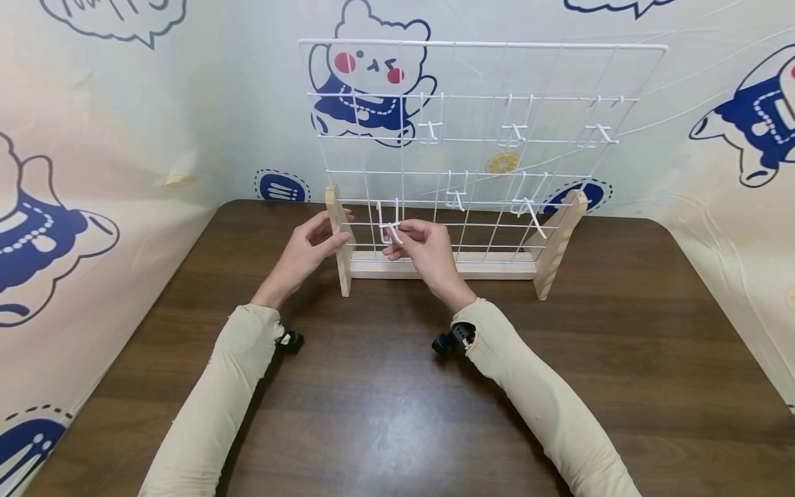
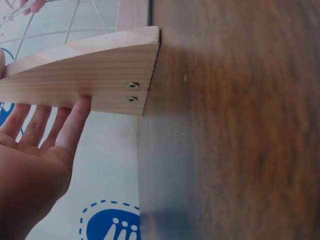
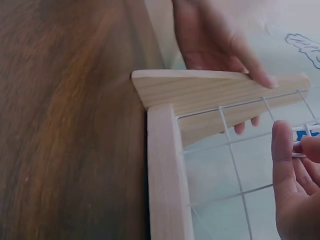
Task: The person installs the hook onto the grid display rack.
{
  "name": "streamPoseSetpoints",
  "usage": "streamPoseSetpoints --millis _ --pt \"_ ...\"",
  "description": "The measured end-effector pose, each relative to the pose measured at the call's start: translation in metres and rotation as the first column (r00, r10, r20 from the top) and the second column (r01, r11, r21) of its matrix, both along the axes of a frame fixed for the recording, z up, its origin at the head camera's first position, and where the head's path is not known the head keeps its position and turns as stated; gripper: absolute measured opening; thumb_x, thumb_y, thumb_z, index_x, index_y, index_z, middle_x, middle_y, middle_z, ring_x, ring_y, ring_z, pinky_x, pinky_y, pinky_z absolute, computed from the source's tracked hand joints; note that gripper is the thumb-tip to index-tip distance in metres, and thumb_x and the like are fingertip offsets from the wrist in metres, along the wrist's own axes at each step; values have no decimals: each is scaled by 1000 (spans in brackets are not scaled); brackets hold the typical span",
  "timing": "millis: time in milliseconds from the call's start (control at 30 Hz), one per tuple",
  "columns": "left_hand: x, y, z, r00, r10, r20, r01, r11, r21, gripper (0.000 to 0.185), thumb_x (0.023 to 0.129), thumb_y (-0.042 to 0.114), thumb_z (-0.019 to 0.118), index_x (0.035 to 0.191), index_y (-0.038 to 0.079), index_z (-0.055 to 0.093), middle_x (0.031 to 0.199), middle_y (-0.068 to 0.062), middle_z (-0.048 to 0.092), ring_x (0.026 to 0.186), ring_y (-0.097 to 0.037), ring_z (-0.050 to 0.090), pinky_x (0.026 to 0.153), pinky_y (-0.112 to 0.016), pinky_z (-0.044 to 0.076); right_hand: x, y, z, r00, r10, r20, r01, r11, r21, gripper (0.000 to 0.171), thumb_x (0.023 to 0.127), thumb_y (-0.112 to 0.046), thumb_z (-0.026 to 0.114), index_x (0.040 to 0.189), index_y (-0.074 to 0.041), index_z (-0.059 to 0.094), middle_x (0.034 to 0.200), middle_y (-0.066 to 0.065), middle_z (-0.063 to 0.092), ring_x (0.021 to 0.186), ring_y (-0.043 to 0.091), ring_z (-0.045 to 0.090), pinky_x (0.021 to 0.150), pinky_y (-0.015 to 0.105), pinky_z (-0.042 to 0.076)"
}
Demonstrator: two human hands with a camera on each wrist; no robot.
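Note:
A white wire grid stands upright in a wooden frame on the table. My left hand grips the left wooden side panel, thumb in front and fingers round its outer side and back. In the left wrist view, those fingers press the panel's outer face, above two metal screws. A white display hook is at the grid's lower left, and my right hand pinches it between thumb and fingers. Whether its top is seated on the wire, I cannot tell. The right wrist view shows that hand only in part.
Several more white hooks hang on the grid, among them an upper-left one and a long lower-right one. A wooden base bar joins the left panel to the right side panel. Printed cloth lies behind the brown table.

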State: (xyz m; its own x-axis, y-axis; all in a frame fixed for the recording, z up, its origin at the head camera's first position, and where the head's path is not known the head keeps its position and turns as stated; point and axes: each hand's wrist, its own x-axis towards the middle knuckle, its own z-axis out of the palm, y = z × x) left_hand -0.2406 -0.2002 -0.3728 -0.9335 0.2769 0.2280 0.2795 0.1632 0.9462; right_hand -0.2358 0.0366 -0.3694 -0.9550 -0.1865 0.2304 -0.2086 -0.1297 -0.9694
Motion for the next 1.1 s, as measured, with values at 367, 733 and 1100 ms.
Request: streamPoseSetpoints --millis 367,733,1100 --pt "-1 3 2 1000 0 -3 -1 1000 -18 45 97 19 66 140 9 54 141 -12 55 127 -27 53 104 -43 48 -2 1 6 993 -15 -116 6 997 -73 16 95 4 62 106 14 67 93 36 67 66 18 70 66 34 61" --pt "-10 -3 -13 1000 14 -10 -15 1000 -20 46 97 22 66 141 15 53 144 -10 53 131 -28 50 106 -48 44 -3 2 -9 993 -42 -111 50 996 69 19 95 -7 67 99 11 70 81 27 71 67 29 71 65 36 61" --pt "0 2 1 1000 9 5 -9 1000 -20 47 97 20 66 141 11 52 146 -16 51 133 -31 48 107 -51 43 -8 8 -9 999 36 -1 -36 992 121 23 98 -11 63 104 11 70 84 23 72 70 30 73 64 38 61"
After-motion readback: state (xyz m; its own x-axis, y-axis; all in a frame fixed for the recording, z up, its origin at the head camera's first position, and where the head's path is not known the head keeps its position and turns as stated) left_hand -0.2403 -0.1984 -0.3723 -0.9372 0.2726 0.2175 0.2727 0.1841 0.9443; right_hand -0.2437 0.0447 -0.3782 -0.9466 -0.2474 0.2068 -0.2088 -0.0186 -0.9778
